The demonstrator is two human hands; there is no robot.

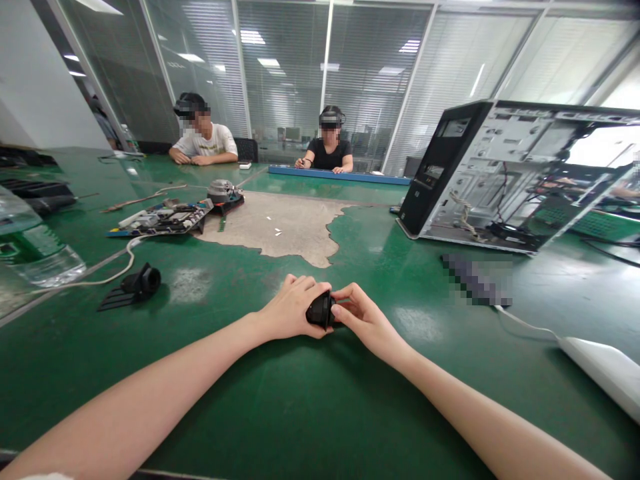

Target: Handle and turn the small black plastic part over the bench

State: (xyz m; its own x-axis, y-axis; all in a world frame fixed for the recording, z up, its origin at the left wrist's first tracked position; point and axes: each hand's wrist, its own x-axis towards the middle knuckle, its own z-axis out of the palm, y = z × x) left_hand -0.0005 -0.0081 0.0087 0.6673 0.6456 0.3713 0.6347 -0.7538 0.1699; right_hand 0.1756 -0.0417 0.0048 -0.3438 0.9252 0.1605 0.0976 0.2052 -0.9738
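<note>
Just above the green tabletop, a small black rounded part [319, 311] with a rim on its right side is held between my two hands; its exact kind cannot be made out. The fingers of my left hand [287, 308] wrap round its left and far side. On the right, the thumb and fingers of my right hand [361, 316] pinch it at the rim, covering that end. Off to the left lies another black plastic piece [143, 283] with a round opening and flat slats, apart from both hands.
An opened computer case [425, 175] stands at the right. A circuit board [167, 217] and a round metal-topped cooler [225, 193] lie back left. A water bottle [35, 247] is at the left edge, a white device [603, 370] at the right. Two people sit across the table.
</note>
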